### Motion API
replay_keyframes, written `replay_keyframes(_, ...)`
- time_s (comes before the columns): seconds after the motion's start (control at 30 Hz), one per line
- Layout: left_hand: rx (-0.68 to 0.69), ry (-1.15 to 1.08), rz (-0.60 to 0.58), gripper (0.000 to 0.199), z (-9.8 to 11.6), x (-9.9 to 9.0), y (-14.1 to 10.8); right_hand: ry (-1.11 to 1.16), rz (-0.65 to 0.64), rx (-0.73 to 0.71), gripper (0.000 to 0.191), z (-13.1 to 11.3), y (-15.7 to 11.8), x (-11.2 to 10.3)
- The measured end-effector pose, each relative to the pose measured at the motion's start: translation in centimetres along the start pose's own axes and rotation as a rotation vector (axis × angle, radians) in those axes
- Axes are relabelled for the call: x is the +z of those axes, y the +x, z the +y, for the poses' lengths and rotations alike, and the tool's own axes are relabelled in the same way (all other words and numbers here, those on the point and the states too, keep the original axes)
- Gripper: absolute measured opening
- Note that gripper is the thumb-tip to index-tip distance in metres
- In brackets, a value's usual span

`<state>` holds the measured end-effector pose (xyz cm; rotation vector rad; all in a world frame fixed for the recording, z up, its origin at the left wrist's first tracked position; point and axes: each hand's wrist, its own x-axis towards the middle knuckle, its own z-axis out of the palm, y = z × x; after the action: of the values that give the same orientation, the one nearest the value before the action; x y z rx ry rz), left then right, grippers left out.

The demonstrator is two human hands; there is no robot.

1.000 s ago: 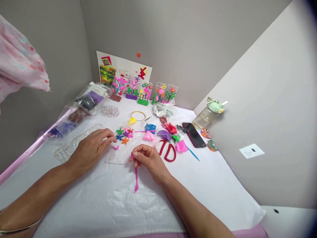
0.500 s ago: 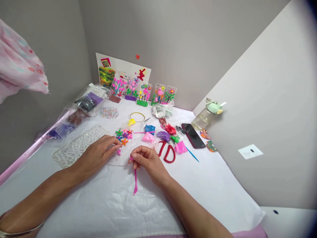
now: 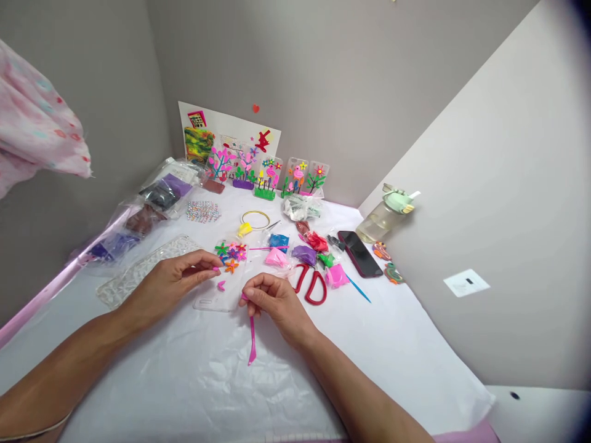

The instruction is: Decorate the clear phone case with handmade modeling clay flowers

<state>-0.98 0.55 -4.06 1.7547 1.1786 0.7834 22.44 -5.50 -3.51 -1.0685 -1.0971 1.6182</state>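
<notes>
My left hand [image 3: 178,277] pinches a small pink bit of clay [image 3: 216,269] between thumb and fingertips, above the left side of a clear phone case [image 3: 210,304]. Clay flowers in several colours, among them an orange flower [image 3: 231,266], cover the case's far end. Below them sits a pink petal piece [image 3: 221,285]. My right hand [image 3: 277,304], at the case's right edge, has its fingers closed on a lump of pink clay [image 3: 244,296]. From beneath that hand a pink modelling tool [image 3: 252,344] points toward me; whether the fingers also hold it is hidden.
Red-handled scissors [image 3: 316,288], wrapped clay packets [image 3: 305,254], a blue tool [image 3: 358,288] and a phone [image 3: 360,253] lie to the right. A textured clear sheet [image 3: 138,277] is at left. Decorated cases [image 3: 265,178] stand behind; a bottle [image 3: 381,218] stands back right.
My left hand has drawn back slightly to the left from the flowers, and the pink clay bit now shows at its fingertips. My right hand has barely moved.
</notes>
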Motion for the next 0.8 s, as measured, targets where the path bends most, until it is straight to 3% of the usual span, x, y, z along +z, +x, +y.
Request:
replay_keyframes(0.27, 0.037, 0.131, 0.002, 0.04, 0.09, -0.31, 0.24, 0.015, 0.001, 0.008, 0.037, 0.11, 0.04, -0.06)
replay_keyframes(0.53, 0.015, -0.057, -0.063, 0.03, -0.2, -0.12, 0.2, -0.007, 0.002, 0.015, 0.039, -0.01, 0.02, -0.02)
replay_keyframes(0.8, 0.053, 0.131, 0.001, 0.043, 0.41, -0.55, 0.07, -0.01, -0.01, 0.009, 0.041, 0.04, 0.09, 0.04)
